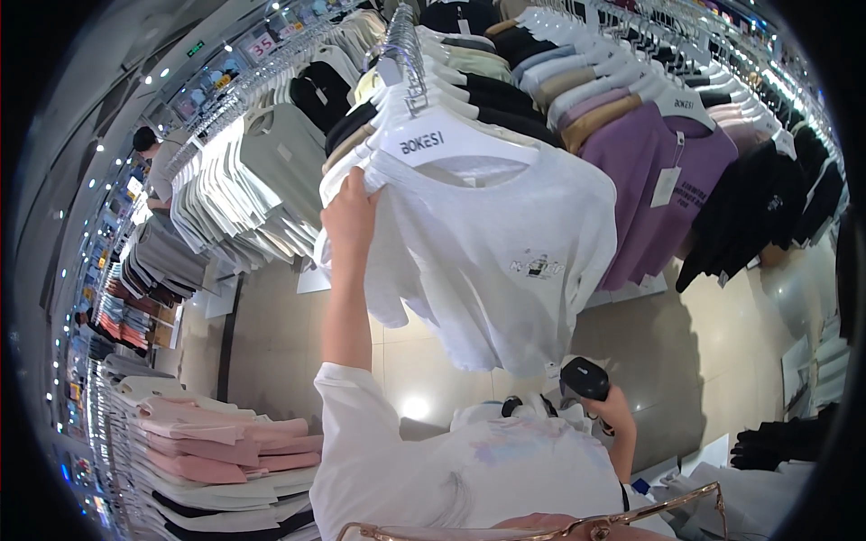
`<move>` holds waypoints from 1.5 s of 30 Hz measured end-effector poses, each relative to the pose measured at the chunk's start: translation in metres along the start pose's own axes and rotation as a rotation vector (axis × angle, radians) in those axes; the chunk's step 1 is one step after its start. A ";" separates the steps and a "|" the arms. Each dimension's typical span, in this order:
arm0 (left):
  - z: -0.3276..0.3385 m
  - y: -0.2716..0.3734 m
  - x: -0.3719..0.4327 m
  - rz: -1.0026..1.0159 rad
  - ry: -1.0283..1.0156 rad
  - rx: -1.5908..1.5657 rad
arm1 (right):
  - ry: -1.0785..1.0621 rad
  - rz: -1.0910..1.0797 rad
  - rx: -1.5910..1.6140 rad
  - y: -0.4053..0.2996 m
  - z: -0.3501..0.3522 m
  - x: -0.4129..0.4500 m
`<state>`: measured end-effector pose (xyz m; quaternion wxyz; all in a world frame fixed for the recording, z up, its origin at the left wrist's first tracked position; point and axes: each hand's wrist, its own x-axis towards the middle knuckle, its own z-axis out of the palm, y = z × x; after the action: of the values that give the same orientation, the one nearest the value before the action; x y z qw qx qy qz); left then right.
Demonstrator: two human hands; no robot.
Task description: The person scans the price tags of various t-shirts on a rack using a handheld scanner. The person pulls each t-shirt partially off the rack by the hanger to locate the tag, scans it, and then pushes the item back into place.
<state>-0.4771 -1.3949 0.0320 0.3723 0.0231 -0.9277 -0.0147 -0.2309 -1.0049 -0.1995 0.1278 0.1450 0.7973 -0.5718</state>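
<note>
My left hand [352, 213] pinches the shoulder of a white short-sleeved T-shirt [473, 250]. The shirt hangs at the front of a rack on a white hanger [453, 142] that bears writing. A small printed design sits on its chest, and a little tag [553, 370] shows at its lower hem. Down by my waist, my right hand [614, 414] holds a black handheld device [585, 379] with a rounded head, just below the hem and apart from it. The fingers behind the device are partly hidden.
More shirts hang behind, beside a purple top [656, 182] with a paper tag and a black garment [737, 209]. Grey-green shirts [277, 162] line the left rack, with a person [160, 166] beyond. Folded-looking pink garments [223, 439] hang at lower left. The floor [284, 358] is tiled.
</note>
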 end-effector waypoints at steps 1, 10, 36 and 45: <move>-0.001 0.001 0.001 -0.018 -0.039 -0.033 | 0.000 -0.012 -0.004 0.002 0.000 0.001; 0.023 -0.009 -0.004 0.023 0.022 -0.033 | 0.005 -0.090 -0.065 0.011 0.004 0.013; -0.104 -0.223 -0.071 -0.348 0.458 0.257 | -0.228 -0.803 -0.169 -0.281 -0.043 0.187; -0.200 -0.240 -0.154 -0.486 0.437 0.679 | -0.804 -0.610 -0.120 -0.324 -0.026 0.202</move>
<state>-0.2200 -1.6282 0.0595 0.5158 0.3629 -0.7476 0.2081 -0.5414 -1.0611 0.0171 0.2598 -0.3339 0.7225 -0.5469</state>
